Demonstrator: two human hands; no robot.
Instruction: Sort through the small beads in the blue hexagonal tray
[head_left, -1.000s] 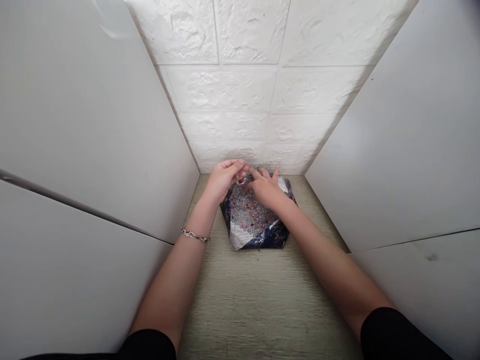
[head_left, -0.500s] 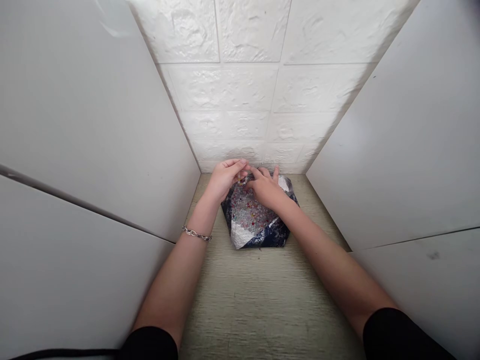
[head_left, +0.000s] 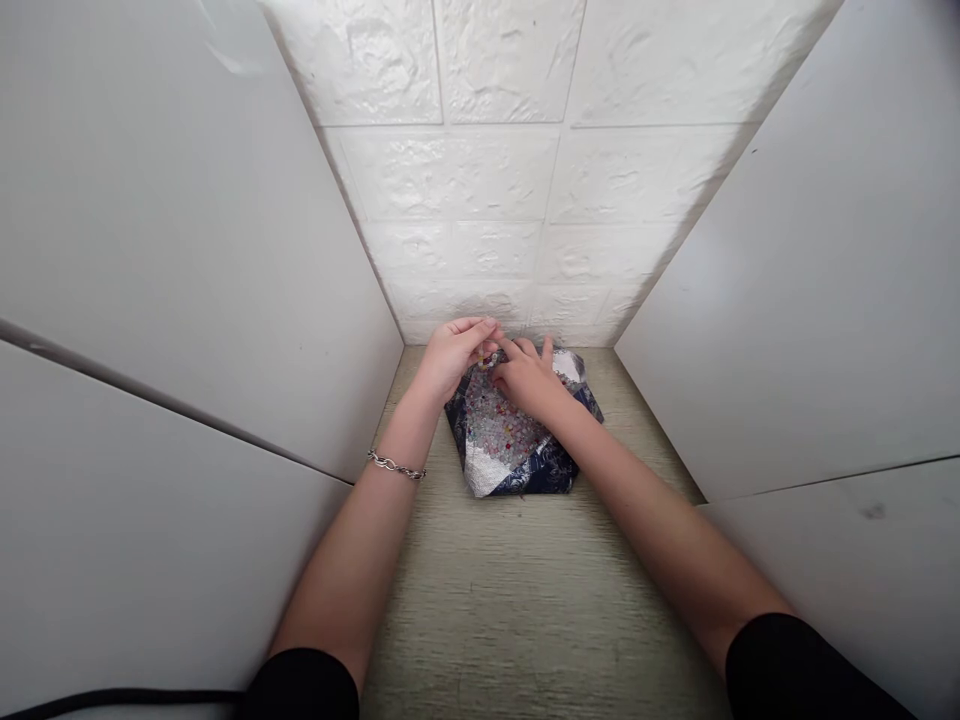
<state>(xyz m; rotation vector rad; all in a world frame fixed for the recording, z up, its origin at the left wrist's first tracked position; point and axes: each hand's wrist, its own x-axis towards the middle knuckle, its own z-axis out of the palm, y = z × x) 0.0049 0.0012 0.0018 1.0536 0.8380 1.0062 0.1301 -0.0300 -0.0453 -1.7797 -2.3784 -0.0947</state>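
Note:
A mat of silver and dark blue patterned foil or cloth [head_left: 487, 474] lies on the floor board, with a heap of small clear, pink and red beads [head_left: 506, 425] on it. Above its back left corner, my left hand [head_left: 450, 358] is closed in a pinch. A short string of beads [head_left: 484, 358] hangs below those fingertips; the thread itself is too fine to see. My right hand [head_left: 529, 380] hovers over the bead heap, fingers apart. Its index finger reaches to the left fingertips, and its thumb is lower, near the hanging beads. Whether it touches the thread is unclear.
Close behind the mat rises a white brick-patterned wall [head_left: 495, 180]. Pale panels stand on the left [head_left: 187, 250] and right [head_left: 810, 280], narrowing the space. The wood-grain surface [head_left: 517, 600] runs toward me. A black cable [head_left: 127, 697] lies at lower left.
Both hands keep almost the same pose by the hanging beads. The whole view has shifted very slightly; the mat and bead heap look unchanged.

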